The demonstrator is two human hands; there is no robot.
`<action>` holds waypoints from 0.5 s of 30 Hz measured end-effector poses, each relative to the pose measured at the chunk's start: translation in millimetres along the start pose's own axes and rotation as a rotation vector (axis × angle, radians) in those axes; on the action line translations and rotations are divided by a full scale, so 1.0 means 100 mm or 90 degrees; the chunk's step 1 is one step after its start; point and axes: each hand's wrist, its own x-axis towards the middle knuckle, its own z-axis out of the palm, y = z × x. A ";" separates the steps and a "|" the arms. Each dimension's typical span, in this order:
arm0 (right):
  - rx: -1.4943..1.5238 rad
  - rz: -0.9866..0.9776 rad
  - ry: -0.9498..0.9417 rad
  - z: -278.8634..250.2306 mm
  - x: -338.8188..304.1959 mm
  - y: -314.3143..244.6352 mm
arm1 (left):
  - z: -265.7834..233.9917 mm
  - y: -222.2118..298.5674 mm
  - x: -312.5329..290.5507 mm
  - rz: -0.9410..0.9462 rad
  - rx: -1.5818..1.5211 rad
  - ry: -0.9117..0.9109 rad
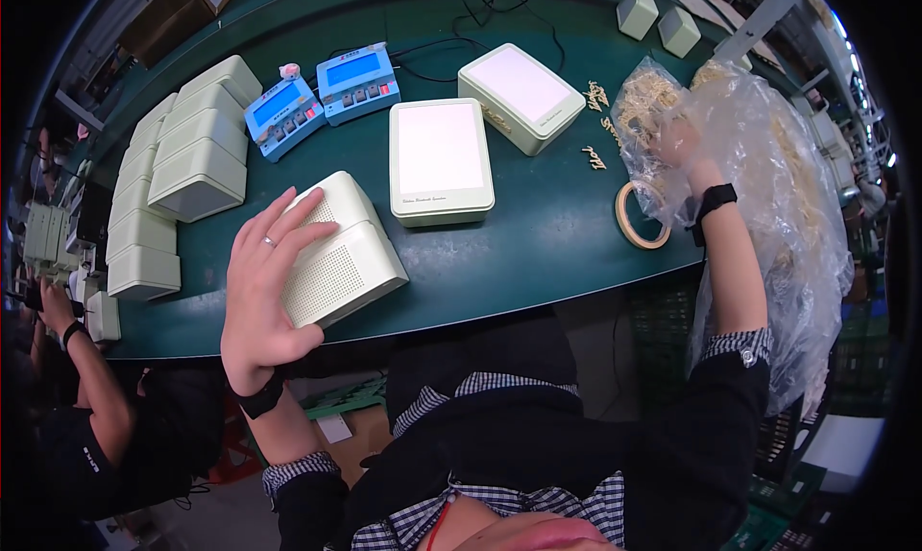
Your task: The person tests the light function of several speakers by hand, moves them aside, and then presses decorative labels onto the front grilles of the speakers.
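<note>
My left hand (271, 282) grips a cream speaker box (344, 273) with a perforated grille near the bench's front edge, fingers spread over its top and thumb at its near side. A seam crosses the box; I cannot tell if it is one piece or two side by side. My right hand (680, 146) is at the transparent plastic bag (768, 215) of small tan parts, its fingers veiled by the plastic. Between the hands stand two cream boxes with white front panels, a nearer box (441, 157) and a farther box (521, 85).
Stacked cream boxes (197, 172) line the bench's left. Two blue devices (355, 81) with screens and cables stand behind. Tan letter-like pieces (595, 157) and a tape roll (642, 215) lie beside the bag. Two small boxes (658, 23) stand far back. Another person's arm (101, 397) is at left.
</note>
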 end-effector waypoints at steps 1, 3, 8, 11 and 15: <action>0.000 -0.006 0.002 -0.01 0.01 0.00 | 0.00 0.00 0.00 0.002 -0.002 0.001; 0.000 -0.011 0.003 -0.03 0.00 0.02 | 0.01 -0.01 0.01 0.005 -0.004 0.002; 0.016 0.068 -0.050 -0.33 -0.01 -0.26 | 0.00 -0.01 0.00 0.000 0.001 0.004; 0.011 0.068 -0.030 -0.25 -0.05 -0.22 | 0.00 0.00 0.00 0.004 0.000 0.001; -0.007 0.027 -0.010 -0.18 -0.05 -0.12 | 0.00 -0.02 0.00 0.007 0.003 0.006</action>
